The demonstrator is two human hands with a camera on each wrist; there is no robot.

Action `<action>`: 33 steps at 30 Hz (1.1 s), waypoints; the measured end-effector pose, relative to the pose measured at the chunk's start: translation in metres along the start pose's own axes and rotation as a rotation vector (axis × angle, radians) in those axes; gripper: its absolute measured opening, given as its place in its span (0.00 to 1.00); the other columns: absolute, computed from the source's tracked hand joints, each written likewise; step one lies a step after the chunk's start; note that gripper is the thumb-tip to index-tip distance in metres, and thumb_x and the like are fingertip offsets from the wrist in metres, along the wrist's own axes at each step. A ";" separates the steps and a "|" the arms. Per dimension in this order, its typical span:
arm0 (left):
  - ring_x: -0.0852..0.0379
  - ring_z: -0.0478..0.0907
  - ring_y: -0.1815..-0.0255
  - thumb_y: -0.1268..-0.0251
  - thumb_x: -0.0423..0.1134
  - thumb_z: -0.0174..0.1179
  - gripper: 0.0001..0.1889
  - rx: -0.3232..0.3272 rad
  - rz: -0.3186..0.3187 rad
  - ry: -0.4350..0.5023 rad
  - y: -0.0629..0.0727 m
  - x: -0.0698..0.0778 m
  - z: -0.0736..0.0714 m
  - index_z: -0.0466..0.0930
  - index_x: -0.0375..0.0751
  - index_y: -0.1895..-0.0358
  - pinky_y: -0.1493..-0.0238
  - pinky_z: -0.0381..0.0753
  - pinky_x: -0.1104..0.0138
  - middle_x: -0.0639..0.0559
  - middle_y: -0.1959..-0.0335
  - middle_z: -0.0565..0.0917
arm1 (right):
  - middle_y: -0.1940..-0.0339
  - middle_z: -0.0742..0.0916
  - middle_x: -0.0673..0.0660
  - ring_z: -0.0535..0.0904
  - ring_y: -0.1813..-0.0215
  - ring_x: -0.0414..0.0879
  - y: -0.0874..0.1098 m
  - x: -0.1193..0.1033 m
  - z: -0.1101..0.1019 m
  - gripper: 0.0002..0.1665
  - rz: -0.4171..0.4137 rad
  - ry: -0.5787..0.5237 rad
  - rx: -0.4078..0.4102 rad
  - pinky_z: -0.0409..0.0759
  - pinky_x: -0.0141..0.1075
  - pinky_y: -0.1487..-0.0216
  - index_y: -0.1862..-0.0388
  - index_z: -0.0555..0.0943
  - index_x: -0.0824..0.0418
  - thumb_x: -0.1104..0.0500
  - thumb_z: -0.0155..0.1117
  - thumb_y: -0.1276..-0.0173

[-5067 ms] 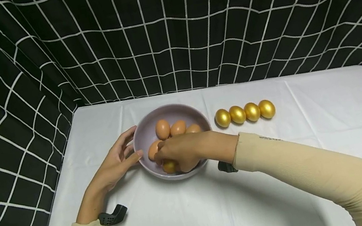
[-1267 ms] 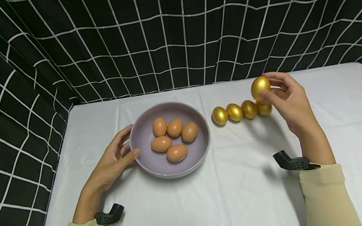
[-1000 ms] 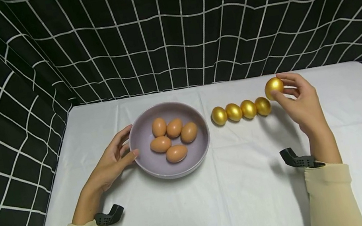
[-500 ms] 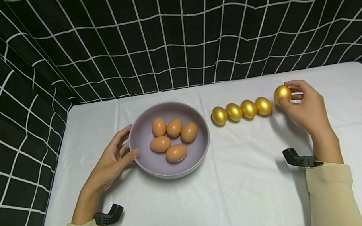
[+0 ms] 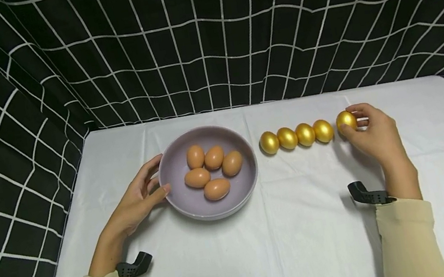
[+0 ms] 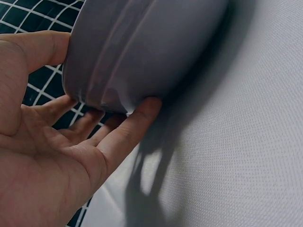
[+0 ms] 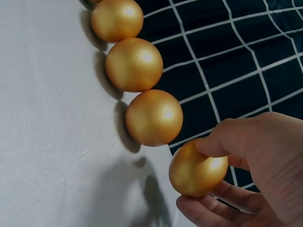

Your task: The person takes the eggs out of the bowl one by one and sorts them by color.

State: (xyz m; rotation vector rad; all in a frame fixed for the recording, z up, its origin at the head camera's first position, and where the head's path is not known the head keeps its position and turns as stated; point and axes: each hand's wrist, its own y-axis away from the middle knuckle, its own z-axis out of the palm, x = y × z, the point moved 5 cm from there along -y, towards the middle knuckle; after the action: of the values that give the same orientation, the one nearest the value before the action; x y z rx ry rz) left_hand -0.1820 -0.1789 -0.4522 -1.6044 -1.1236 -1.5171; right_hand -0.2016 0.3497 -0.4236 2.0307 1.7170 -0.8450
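My right hand (image 5: 374, 131) pinches a gold egg (image 7: 196, 170) between thumb and fingertips, low over the white cloth. Just left of it lies a row of several gold eggs (image 5: 305, 134), side by side; a small gap parts the nearest from the held one. A mauve bowl (image 5: 241, 198) stands left of centre with several brown eggs (image 5: 216, 189) inside. My left hand (image 5: 139, 197) rests against the bowl's left side. In the left wrist view its thumb (image 6: 49, 47) meets the rim and its relaxed fingers (image 6: 130, 135) lie along the outer wall.
A white cloth (image 5: 227, 266) covers the table. Black curtains with a white grid (image 5: 204, 37) hang behind it and along the left side. Each wrist carries a dark camera mount (image 5: 367, 194).
Since 5.1 seconds ago my right hand has taken a gold egg from the bowl to the row's right end. Over the last second it has come down towards the cloth. My left hand stays put.
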 end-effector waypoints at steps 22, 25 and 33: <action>0.36 0.63 0.17 0.24 0.31 0.62 0.42 -0.011 -0.004 0.023 0.001 -0.001 -0.002 0.52 0.49 0.14 0.41 0.86 0.70 0.42 0.15 0.59 | 0.40 0.81 0.76 0.80 0.43 0.69 -0.007 -0.003 0.005 0.28 -0.036 0.127 -0.123 0.72 0.47 0.52 0.33 0.77 0.68 0.56 0.66 0.29; 0.36 0.63 0.17 0.24 0.31 0.62 0.41 -0.009 -0.002 0.029 0.001 -0.002 -0.003 0.52 0.49 0.14 0.41 0.86 0.69 0.42 0.16 0.59 | 0.40 0.81 0.76 0.81 0.43 0.69 -0.009 -0.003 0.009 0.29 -0.036 0.120 -0.140 0.72 0.46 0.52 0.33 0.76 0.68 0.57 0.66 0.29; 0.36 0.62 0.17 0.24 0.31 0.62 0.41 0.001 0.005 0.024 0.001 -0.002 -0.004 0.52 0.49 0.14 0.41 0.86 0.70 0.42 0.16 0.59 | 0.41 0.82 0.76 0.82 0.44 0.67 -0.014 -0.002 0.016 0.29 -0.040 0.123 -0.163 0.73 0.44 0.53 0.32 0.77 0.68 0.58 0.66 0.30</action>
State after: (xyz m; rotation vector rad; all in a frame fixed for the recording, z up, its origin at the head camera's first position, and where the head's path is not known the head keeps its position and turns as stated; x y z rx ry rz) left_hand -0.1826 -0.1836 -0.4532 -1.5830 -1.1056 -1.5284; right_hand -0.2192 0.3415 -0.4330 1.9814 1.8327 -0.5811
